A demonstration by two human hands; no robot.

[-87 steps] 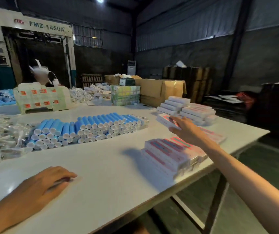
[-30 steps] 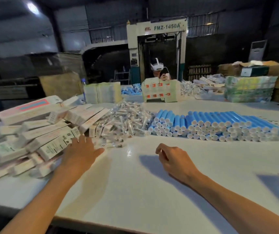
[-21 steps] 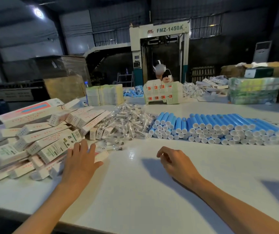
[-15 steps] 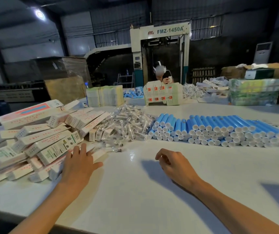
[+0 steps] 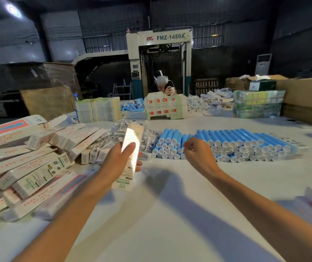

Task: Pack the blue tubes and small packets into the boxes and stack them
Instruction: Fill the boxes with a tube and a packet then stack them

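White table (image 5: pixel 170 214): left hand (image 5: pixel 119 161) grips a box (image 5: pixel 132 140) left of the tubes (image 5: pixel 236 140); right hand (image 5: pixel 198 154), loosely curled, hovers before them.

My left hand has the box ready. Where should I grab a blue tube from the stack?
Pinch a top-row blue tube near its capped end, coming from above with the right hand: top tubes lie free, caps toward you, while lower ones are pinned.

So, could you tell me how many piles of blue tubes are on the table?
2. One long pile lies just beyond the right hand; a smaller pile lies at the far end, left of the orange-marked cartons. More may be hidden behind them.
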